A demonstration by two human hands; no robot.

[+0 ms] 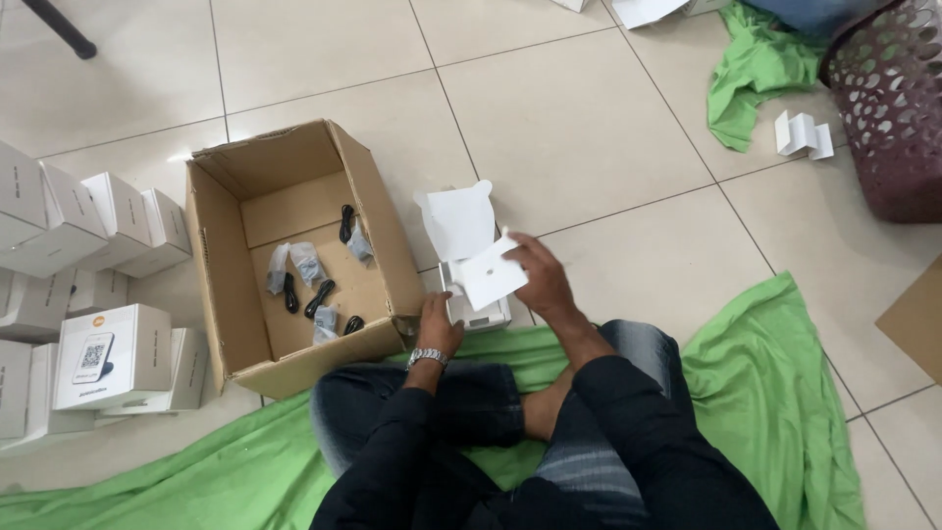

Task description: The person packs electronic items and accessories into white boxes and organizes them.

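Head view: your left hand (438,324) steadies the small white box (475,306) just right of the cardboard carton (294,250), while your right hand (535,275) pinches its paper insert (491,277). Unpacking seems underway; next, lift gently.

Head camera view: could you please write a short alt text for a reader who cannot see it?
A person sitting cross-legged on a green cloth handles a small open white box on the tiled floor, the right hand on a white paper insert, the left hand at its side. An open cardboard box with bagged black cables stands left.
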